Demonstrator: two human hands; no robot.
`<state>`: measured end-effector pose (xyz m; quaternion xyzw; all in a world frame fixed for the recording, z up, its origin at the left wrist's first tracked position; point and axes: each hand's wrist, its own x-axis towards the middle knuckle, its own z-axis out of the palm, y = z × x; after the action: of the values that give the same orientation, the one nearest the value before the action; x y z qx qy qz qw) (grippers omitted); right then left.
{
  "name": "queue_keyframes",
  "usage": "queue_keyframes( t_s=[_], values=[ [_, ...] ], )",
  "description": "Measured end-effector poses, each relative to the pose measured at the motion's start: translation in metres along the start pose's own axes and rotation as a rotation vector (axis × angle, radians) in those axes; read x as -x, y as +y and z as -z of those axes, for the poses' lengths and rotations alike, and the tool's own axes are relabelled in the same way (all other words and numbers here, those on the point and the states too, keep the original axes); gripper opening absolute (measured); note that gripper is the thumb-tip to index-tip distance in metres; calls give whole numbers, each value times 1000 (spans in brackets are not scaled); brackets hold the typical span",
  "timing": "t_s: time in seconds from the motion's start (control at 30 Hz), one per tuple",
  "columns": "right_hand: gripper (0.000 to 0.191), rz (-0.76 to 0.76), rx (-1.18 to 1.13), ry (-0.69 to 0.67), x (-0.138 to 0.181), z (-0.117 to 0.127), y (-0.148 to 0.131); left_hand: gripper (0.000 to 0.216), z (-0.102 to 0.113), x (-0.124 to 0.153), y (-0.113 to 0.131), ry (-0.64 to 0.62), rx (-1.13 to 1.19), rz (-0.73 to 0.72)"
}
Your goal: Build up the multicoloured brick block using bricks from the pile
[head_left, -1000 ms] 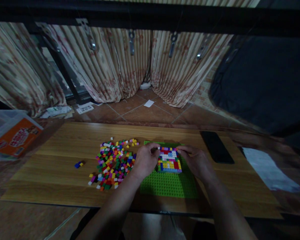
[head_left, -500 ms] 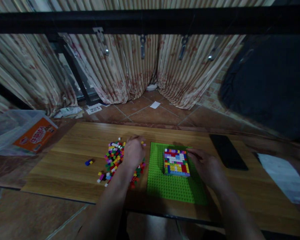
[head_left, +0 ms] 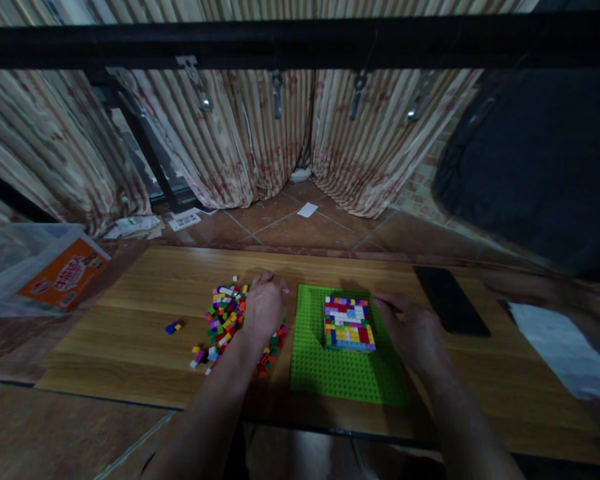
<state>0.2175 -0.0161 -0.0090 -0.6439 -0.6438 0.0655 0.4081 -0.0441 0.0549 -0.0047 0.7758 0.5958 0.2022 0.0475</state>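
Note:
A green studded baseplate [head_left: 345,373] lies on the wooden table [head_left: 130,340]. On its far half stands a flat block of many-coloured small bricks [head_left: 349,323]. Left of the plate is a loose heap of small coloured bricks [head_left: 223,317]. My left hand [head_left: 264,305] rests on the heap's right part with its fingers curled down among the bricks; what they grip is hidden. My right hand [head_left: 407,327] lies on the plate's right edge, next to the brick block, fingers bent and touching the plate near the block's far right corner.
A stray blue and yellow brick [head_left: 173,327] lies left of the heap. A black phone [head_left: 450,300] lies at the right, a white sheet [head_left: 560,350] beyond it. A clear box with an orange label [head_left: 55,275] stands off the table's left. Curtains and tiled floor lie behind.
My left hand has left the brick block and moved left onto the loose heap. My right hand has stayed beside the block. The camera has shifted a little.

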Motion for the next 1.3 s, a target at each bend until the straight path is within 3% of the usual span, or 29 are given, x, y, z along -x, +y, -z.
queue_keyframes(
  t_s=[0.17,0.33,0.5,1.07,1.3],
  values=[
    [26,-34,-138,136,0,-1,-24,13,2,4,23,0,418,-41],
    [23,-10,-291,21,3,-12,-52,14,1,13,55,-73,820,-165],
    [22,6,-349,-23,4,-19,-60,15,-4,20,69,-86,1017,-135],
    [23,40,-257,5,6,-25,-60,13,-10,25,74,12,1043,-24],
    [23,139,-57,68,7,-28,-59,10,-13,25,73,31,1049,35]
  ],
)
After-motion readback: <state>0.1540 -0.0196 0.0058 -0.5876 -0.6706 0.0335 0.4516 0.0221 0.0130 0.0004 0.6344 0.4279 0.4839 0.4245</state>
